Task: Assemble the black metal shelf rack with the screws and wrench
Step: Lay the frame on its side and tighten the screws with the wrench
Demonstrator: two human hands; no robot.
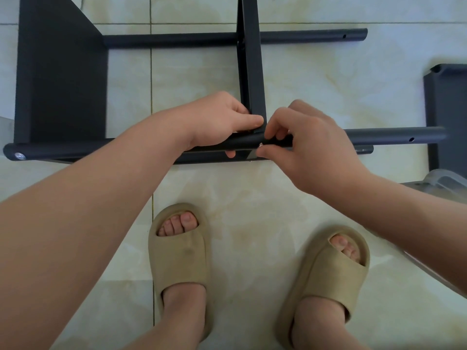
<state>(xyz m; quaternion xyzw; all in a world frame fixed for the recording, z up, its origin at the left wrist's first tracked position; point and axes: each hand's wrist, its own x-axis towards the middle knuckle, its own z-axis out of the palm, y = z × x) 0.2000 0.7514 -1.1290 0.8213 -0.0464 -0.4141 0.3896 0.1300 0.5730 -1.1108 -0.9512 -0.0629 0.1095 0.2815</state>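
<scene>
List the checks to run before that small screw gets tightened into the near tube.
1. Seating of middle black metal shelf panel against near black round tube: ok, left hand grips the joint.
2. Placing of small silver screw at the joint: ok, right hand pinches it.
3. Screw started in its hole: cannot tell, fingers hide it.
4. Fitting of left-end silver screw: ok.
5. Filling of right-end tube hole: not ok, empty.
6. Reach to wrench: cannot tell, none in view.

No text, label, brand mark or number could be read on anything in view.
</scene>
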